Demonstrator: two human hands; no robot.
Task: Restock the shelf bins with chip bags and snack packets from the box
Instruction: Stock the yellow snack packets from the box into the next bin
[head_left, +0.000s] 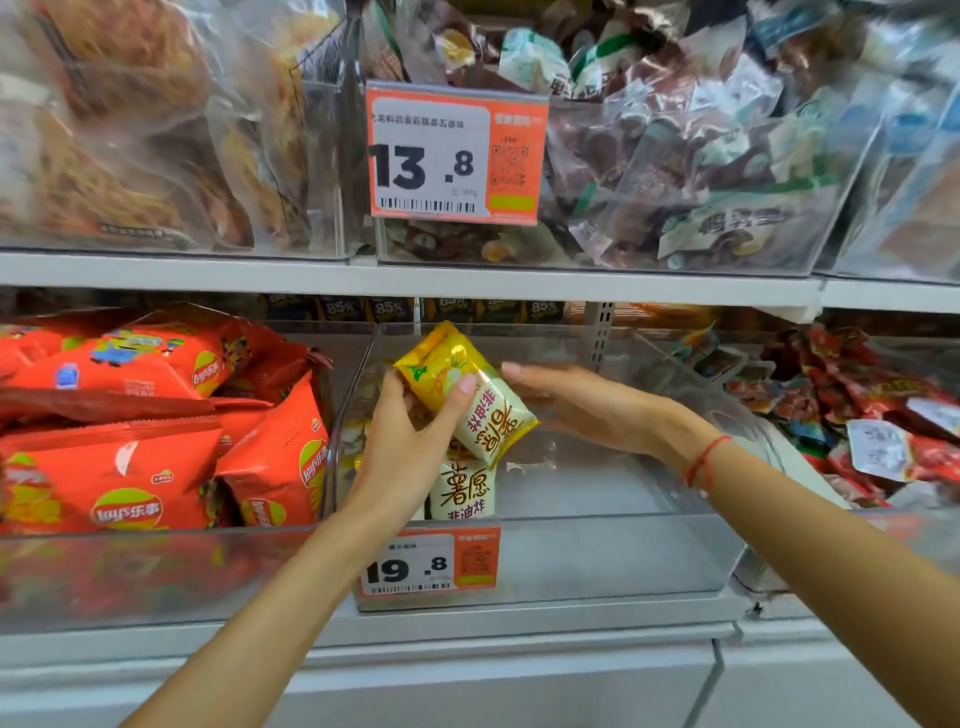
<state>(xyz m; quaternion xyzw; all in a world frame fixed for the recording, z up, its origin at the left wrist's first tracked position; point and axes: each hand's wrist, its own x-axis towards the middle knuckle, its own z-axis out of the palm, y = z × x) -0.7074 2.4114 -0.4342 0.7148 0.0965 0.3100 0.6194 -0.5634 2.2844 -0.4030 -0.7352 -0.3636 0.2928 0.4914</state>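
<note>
Both arms reach into the middle clear bin (675, 551) on the lower shelf. Left hand (410, 441) grips a yellow-and-white snack packet (470, 395) from below: thumb on the left side, index fingertip laid across the packet's front, the packet tilted with its yellow top toward upper left. It is held above the bin floor at the bin's left part. Right hand (576, 402) lies flat, fingers straight and together, pointing left, palm down; its fingertips end just beside the packet's right edge, and contact cannot be confirmed from this angle. A red string bracelet (704, 460) sits on the right wrist. Below the held packet, a second packet of the same kind (465, 491) stands upright against the bin's left wall, print facing forward; more of them may sit behind the left hand, hidden. The right part of the bin floor shows bare plastic. Orange price tag reading 19.8 (428, 564) is fixed on the bin's front. Left neighbouring bin holds red Lay's chip bags (130, 467), piled. Right neighbouring bin holds small red wrapped snacks (852, 395). On the upper shelf (208, 273), clear bins hold bagged snacks, with an orange tag reading 13.8 (457, 156) between them.
</note>
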